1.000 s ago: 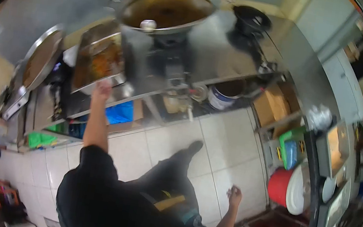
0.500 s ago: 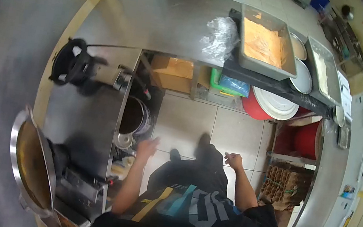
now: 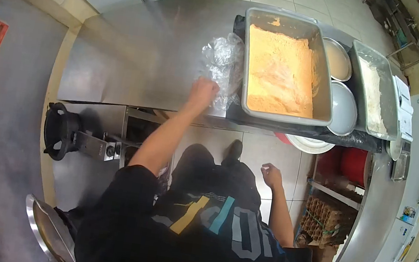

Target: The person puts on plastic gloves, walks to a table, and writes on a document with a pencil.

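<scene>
My left hand (image 3: 204,93) is stretched out over the steel counter, its fingers curled in at the near left edge of a crumpled clear plastic bag (image 3: 224,60). The bag lies against a deep grey tub (image 3: 322,112) holding orange-coloured powder (image 3: 280,74). Down by my right side, above the floor, my right hand (image 3: 271,176) has its fingers curled in. A small white spot shows at its fingertips, too small to name.
Beside the orange powder stand two round metal pans (image 3: 343,105) and a grey tub of white powder (image 3: 378,124). A gas burner (image 3: 61,130) sits to the left, a wok (image 3: 51,232) at lower left. Egg trays (image 3: 323,221) are stacked on a right-hand shelf.
My body has moved forward to the counter, so the tubs appear nearer. My left hand has gone from beside my waist up to the plastic bag. My right hand stays low.
</scene>
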{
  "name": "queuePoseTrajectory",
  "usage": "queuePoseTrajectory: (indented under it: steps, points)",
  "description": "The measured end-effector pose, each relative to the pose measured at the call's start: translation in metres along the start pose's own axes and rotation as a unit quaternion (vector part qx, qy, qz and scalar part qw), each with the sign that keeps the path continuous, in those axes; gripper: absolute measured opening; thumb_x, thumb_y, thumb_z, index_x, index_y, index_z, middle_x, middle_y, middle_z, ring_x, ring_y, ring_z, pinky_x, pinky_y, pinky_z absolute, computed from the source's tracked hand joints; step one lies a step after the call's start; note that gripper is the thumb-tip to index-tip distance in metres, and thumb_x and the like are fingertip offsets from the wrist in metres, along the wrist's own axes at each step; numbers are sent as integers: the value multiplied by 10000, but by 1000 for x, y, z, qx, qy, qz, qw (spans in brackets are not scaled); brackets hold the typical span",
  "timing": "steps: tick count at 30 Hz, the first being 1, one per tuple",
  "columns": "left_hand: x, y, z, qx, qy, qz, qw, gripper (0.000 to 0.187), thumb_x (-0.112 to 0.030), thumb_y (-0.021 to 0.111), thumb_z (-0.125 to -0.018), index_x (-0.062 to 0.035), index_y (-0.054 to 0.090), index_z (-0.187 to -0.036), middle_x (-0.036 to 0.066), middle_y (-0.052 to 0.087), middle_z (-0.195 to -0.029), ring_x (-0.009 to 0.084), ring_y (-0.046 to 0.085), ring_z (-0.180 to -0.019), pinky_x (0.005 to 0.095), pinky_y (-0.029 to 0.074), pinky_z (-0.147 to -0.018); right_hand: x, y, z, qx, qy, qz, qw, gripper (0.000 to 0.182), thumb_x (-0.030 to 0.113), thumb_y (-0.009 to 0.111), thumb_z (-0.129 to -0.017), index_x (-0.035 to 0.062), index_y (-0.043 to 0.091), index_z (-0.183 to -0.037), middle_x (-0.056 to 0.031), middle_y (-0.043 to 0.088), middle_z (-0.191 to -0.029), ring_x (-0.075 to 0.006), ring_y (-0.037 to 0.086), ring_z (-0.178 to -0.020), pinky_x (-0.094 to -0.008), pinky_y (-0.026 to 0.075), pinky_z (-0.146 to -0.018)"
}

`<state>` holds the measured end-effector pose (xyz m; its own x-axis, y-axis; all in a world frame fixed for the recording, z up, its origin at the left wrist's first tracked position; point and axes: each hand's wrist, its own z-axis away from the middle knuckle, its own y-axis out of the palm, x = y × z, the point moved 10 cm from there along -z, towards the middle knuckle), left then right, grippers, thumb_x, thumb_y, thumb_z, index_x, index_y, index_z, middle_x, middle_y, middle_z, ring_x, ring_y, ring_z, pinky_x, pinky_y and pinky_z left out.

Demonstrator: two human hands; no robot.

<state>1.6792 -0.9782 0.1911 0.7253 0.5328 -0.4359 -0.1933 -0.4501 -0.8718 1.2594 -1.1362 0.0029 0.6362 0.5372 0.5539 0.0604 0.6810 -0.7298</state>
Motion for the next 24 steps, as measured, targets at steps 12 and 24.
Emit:
queuePoseTrajectory:
  steps: [12,24]
  points:
    - [46,-136,-14,109,-155,757,625,146,-143,582,-988,-112,452,-928,107,672,-1033,266,674,-1003,390,551,-921,348,-119,-53,-82,-119,-364,920,538,185,799,-900,47,597,-1379,-137,697,-1228,-241,676,-1127,-370,535,-955]
    - [83,-143,-36,298,-150,692,640,141,-219,576,-1051,-113,493,-1009,35,652,-993,163,678,-912,357,541,-681,474,-147,-94,20,-171,-458,872,265,127,796,-900,-44,740,-1095,-125,758,-1027,-199,709,-980,-338,541,-917]
